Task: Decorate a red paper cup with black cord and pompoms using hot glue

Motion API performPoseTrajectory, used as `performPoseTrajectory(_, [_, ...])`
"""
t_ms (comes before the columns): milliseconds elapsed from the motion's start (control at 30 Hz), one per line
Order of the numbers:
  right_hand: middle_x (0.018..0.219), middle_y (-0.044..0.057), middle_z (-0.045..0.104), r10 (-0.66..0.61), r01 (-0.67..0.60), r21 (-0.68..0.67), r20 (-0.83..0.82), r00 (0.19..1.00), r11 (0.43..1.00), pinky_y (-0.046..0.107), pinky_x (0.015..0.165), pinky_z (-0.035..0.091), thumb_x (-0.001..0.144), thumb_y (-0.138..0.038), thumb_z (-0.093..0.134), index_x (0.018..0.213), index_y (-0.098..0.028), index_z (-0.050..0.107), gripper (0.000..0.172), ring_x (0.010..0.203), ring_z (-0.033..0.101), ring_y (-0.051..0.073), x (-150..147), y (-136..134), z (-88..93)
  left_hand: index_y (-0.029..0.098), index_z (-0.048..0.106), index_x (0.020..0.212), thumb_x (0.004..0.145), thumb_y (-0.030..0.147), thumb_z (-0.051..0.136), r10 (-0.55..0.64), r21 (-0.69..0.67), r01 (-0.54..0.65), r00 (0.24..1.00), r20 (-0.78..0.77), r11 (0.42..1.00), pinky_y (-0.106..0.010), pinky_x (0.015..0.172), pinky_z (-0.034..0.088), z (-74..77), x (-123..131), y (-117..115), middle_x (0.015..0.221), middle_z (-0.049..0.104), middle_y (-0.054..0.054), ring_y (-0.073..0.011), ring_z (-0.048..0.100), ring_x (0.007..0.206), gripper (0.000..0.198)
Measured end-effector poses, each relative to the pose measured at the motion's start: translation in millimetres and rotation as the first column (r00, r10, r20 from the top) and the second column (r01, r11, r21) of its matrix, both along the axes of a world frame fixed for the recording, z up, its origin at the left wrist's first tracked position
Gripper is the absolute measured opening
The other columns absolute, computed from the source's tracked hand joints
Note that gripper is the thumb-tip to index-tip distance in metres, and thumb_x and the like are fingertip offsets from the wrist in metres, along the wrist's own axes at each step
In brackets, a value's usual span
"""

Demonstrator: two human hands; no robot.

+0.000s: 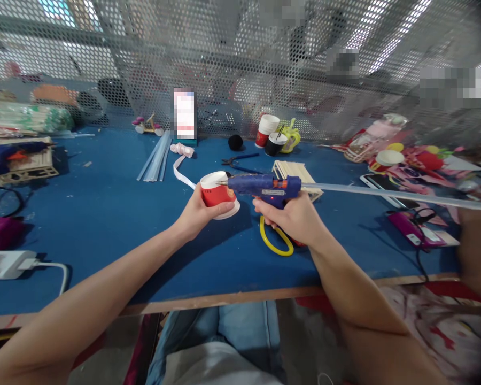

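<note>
My left hand (195, 215) is closed around a red and white paper cup (217, 198), held tilted above the blue table with its wide rim toward the lower right. A white ribbon (179, 172) runs from behind the cup to a small pinkish-white coil. In my right hand (302, 218) is a blue hot glue gun (246, 184), fingers wrapped around its handle. Its metal nozzle points left, at the cup's upper side; whether it touches I cannot tell. A long translucent glue stick (385, 194) sticks out of the gun's back. Yellow-handled scissors (276, 247) lie beneath my right hand, partly hidden.
Loose glue sticks (156, 158), pliers (240, 158), a black ball (235, 142) and a stick-built piece (299, 171) lie on the table (104, 214). Cups (268, 128) stand near the mesh panel (224, 69). Another glue gun (12, 155) rests left. Someone's arm (476, 251) is at right.
</note>
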State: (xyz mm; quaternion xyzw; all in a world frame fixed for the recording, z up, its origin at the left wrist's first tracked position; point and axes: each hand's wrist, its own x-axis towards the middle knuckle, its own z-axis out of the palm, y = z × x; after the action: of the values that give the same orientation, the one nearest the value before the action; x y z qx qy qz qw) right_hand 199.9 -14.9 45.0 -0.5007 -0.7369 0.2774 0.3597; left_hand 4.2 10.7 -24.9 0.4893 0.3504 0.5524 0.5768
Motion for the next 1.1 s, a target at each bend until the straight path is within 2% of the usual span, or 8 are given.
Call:
performPoseTrajectory(200, [0.046, 0.0, 0.057, -0.039, 0.038, 0.01, 0.045, 0.998, 0.999, 0.026, 0.043, 0.046, 0.079, -0.039, 0.06, 0.064, -0.017, 0.059, 0.026, 0.039, 0.053, 0.012, 5.9, 2.7, 2.6, 0.02, 0.048, 0.115, 0.059, 0.022, 0.08, 0.004, -0.007, -0.004, 1.0, 0.013, 1.0, -0.036, 0.091, 0.044, -1.9, 0.0, 0.9, 0.114, 0.059, -0.007, -0.0197, 0.057, 0.101, 0.064])
performPoseTrajectory(433, [0.047, 0.0, 0.058, 0.004, -0.004, -0.001, 0.009, 1.0, 1.0, 0.025, 0.045, 0.047, 0.077, -0.035, 0.062, 0.065, -0.016, 0.061, 0.022, 0.04, 0.055, 0.012, 1.1, -1.1, 0.7, 0.019, 0.049, 0.112, 0.06, 0.021, 0.079, -0.021, 0.004, 0.021, 0.999, 0.031, 1.0, -0.038, 0.091, 0.044, -0.5, 1.4, -0.1, 0.11, 0.062, -0.007, -0.0207, 0.058, 0.1, 0.06])
performPoseTrajectory(533, [0.046, -0.001, 0.058, -0.024, 0.023, 0.02, 0.038, 0.999, 1.0, 0.025, 0.045, 0.047, 0.078, -0.036, 0.06, 0.069, -0.016, 0.061, 0.021, 0.039, 0.054, 0.012, 4.3, 0.5, 2.7, 0.02, 0.049, 0.114, 0.06, 0.021, 0.079, -0.008, 0.008, 0.008, 1.0, 0.018, 1.0, -0.038, 0.091, 0.044, -2.6, 0.0, 1.2, 0.112, 0.061, -0.007, -0.0209, 0.058, 0.101, 0.062])
performPoseTrajectory(667, [0.043, -0.001, 0.056, -0.061, 0.057, 0.048, 0.084, 0.995, 0.997, 0.025, 0.045, 0.047, 0.078, -0.036, 0.06, 0.061, -0.017, 0.058, 0.026, 0.039, 0.055, 0.012, 8.1, 0.6, 6.4, 0.02, 0.048, 0.116, 0.06, 0.021, 0.079, 0.005, 0.011, -0.005, 1.0, -0.005, 1.0, -0.037, 0.091, 0.045, -5.3, -1.4, 2.9, 0.114, 0.06, -0.007, -0.0205, 0.057, 0.102, 0.064])
performPoseTrajectory(800, [0.045, -0.001, 0.058, -0.024, 0.023, 0.024, 0.033, 0.999, 0.999, 0.024, 0.043, 0.047, 0.078, -0.037, 0.061, 0.063, -0.017, 0.06, 0.025, 0.038, 0.054, 0.012, 4.3, -1.9, 4.0, 0.02, 0.049, 0.115, 0.06, 0.022, 0.079, -0.008, 0.026, 0.008, 1.0, -0.014, 1.0, -0.038, 0.091, 0.044, -4.7, -0.1, 2.5, 0.113, 0.06, -0.007, -0.0208, 0.058, 0.102, 0.064])
performPoseTrajectory(900, [0.045, -0.001, 0.059, -0.003, 0.0, 0.048, 0.06, 0.998, 0.999, 0.024, 0.047, 0.048, 0.078, -0.034, 0.061, 0.06, -0.017, 0.06, 0.025, 0.04, 0.056, 0.012, 2.0, -1.4, 1.7, 0.02, 0.048, 0.115, 0.06, 0.022, 0.079, -0.017, 0.036, 0.018, 1.0, -0.013, 0.999, -0.038, 0.091, 0.044, -4.1, 0.9, 2.2, 0.111, 0.061, -0.007, -0.0208, 0.058, 0.101, 0.063])
performPoseTrajectory(1100, [0.044, -0.001, 0.057, -0.047, 0.04, 0.074, 0.093, 0.995, 0.996, 0.025, 0.046, 0.047, 0.079, -0.035, 0.059, 0.062, -0.016, 0.059, 0.025, 0.039, 0.054, 0.012, 8.8, 3.0, 5.0, 0.019, 0.047, 0.118, 0.059, 0.023, 0.08, 0.011, 0.009, -0.011, 1.0, -0.025, 1.0, -0.038, 0.092, 0.044, -5.2, -0.2, 3.3, 0.116, 0.058, -0.009, -0.021, 0.056, 0.103, 0.068])
